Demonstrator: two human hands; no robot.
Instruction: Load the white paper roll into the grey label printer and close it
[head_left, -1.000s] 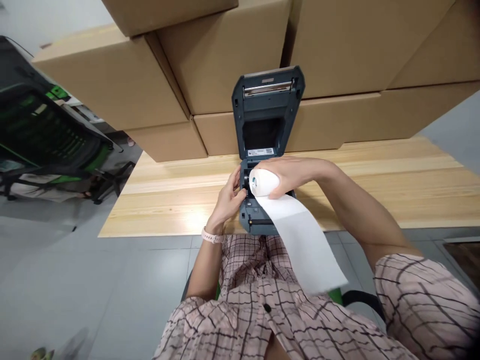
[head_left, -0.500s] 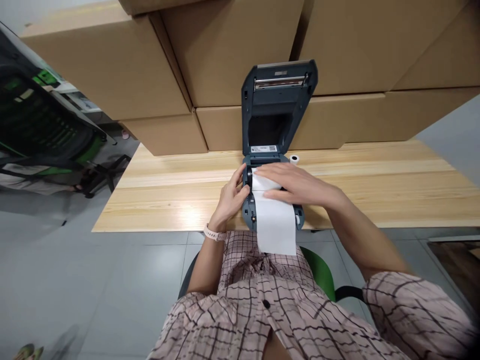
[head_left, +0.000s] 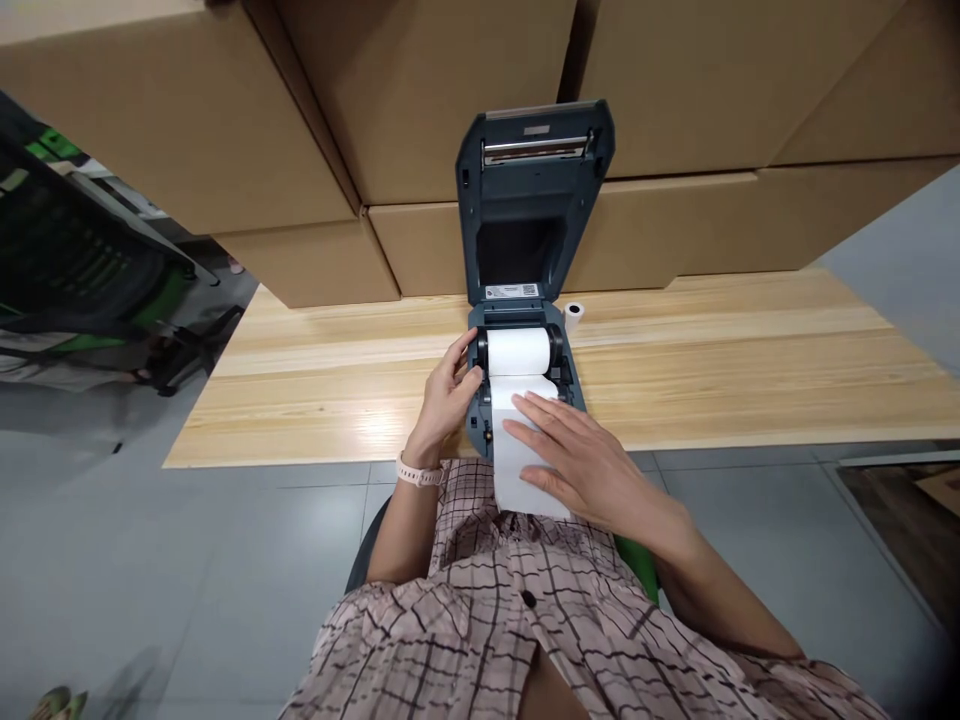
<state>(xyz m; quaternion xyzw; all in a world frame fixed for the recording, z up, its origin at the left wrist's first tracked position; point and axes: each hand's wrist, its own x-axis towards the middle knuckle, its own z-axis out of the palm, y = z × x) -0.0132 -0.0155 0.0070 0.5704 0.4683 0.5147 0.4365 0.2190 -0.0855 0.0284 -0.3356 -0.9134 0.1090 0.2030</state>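
A dark grey label printer [head_left: 474, 408] stands at the table's front edge with its lid [head_left: 534, 200] raised. Inside it a white paper roll [head_left: 519, 350] sits between two black holders, and its paper strip [head_left: 514, 480] runs forward over the printer's front and hangs past the table edge. My left hand [head_left: 444, 400] grips the printer's left side, thumb on the inner rim by the roll holder. Flat on the paper strip lies my right hand [head_left: 574, 455], fingers spread, just in front of the roll. Part of the printer's right front is hidden under it.
A small white roll [head_left: 574, 314] stands on the wooden table [head_left: 720, 350] behind the printer's right side. Stacked cardboard boxes [head_left: 435, 110] line the back, close behind the raised lid. At the left is a black office chair [head_left: 82, 260] on the grey floor.
My right hand has slid from the paper roll toward me onto the paper strip, uncovering the roll. My left hand keeps its place on the printer. The view has shifted slightly.
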